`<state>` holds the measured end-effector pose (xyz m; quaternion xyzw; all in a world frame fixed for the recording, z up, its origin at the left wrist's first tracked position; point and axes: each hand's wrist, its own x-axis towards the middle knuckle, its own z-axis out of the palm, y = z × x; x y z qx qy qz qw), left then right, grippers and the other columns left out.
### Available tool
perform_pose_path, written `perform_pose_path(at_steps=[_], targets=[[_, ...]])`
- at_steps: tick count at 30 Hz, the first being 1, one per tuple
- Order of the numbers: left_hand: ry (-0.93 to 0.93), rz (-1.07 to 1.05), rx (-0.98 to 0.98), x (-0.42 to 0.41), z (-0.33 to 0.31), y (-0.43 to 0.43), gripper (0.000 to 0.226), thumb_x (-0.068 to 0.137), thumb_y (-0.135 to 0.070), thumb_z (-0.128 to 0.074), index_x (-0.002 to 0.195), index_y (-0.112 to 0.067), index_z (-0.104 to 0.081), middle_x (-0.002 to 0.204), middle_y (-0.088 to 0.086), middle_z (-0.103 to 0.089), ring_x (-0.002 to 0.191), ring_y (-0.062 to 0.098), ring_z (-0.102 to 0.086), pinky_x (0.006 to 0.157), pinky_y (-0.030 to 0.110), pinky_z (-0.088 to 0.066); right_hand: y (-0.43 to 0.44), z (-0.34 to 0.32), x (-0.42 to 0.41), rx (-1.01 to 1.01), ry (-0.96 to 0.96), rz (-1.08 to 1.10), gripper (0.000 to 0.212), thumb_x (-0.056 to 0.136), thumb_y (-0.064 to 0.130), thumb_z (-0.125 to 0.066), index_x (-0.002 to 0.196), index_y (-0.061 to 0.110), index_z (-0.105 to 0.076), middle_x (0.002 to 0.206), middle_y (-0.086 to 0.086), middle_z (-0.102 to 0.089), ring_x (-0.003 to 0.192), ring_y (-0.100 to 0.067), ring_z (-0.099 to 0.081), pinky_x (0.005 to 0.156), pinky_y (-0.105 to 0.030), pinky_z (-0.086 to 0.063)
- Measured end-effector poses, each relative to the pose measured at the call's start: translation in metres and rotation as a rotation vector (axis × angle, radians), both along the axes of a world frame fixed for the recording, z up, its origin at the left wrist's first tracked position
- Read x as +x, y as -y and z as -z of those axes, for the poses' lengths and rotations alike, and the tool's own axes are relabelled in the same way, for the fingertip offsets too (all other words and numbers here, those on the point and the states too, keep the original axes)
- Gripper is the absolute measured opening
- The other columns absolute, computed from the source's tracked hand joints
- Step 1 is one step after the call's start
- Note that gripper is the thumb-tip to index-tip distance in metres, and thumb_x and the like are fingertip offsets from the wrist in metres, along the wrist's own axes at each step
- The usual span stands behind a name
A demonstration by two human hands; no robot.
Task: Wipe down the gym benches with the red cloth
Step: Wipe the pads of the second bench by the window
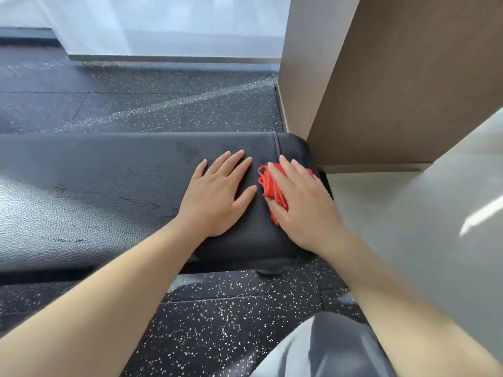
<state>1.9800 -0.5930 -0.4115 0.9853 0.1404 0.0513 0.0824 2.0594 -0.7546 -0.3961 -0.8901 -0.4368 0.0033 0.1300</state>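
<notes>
A: Where is the red cloth (273,190) right now?

B: Just right of centre in the frame, bunched into a wad under the right hand (299,205). That hand lies flat over it, fingers stretched out and pressing the cloth onto the pad rather than closing around it. Only the left edge of the cloth shows from under the palm.

A: And the other hand?

B: The left hand (217,194) sits just beside it, open, palm down, fingers spread on the bare black bench (95,200). It holds nothing; I'd guess it is bracing.

A: Which part of the bench is that?

B: Its right end, close to the seam and the rounded corner, next to the brown wall panel (408,91) in the upper right.

A: So how far along would you say?

B: Hard to call. The pad runs off the left edge of the frame, with dull streaks and a sheen on its left part. Whether that is wiped, damp, or just glare, I cannot tell. My judgement: this end is being worked, and the long left stretch may be left to do.

A: Other benches?

B: None in view, only speckled floor (217,322), so those can't be judged.
</notes>
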Motion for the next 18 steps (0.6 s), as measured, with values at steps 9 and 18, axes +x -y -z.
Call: perform_pose_path(at_steps=[9,18], targets=[[0.008,0.001,0.009,-0.002,-0.002,0.002,0.074,0.082,-0.062,-0.009,0.148,-0.031,-0.019,0.157,-0.012,-0.015,0.145,0.009,-0.009,0.117,0.040,-0.007,-0.040,-0.002,0.037,-0.048,-0.049,0.051,0.058,0.096,0.041,-0.036,0.148,0.021,-0.019,0.158,-0.006,-0.008,0.145,-0.024,-0.007,0.116,-0.045,-0.013],[0.033,-0.089,-0.137,0.023,-0.014,0.008,0.050,0.096,-0.034,-0.034,0.144,-0.020,-0.025,0.155,-0.005,-0.023,0.144,0.011,-0.015,0.117,0.041,-0.005,-0.007,-0.001,0.016,-0.067,-0.057,0.067,0.061,0.097,0.044,-0.034,0.149,0.019,-0.014,0.159,-0.005,-0.006,0.146,-0.023,-0.004,0.115,-0.046,-0.009]])
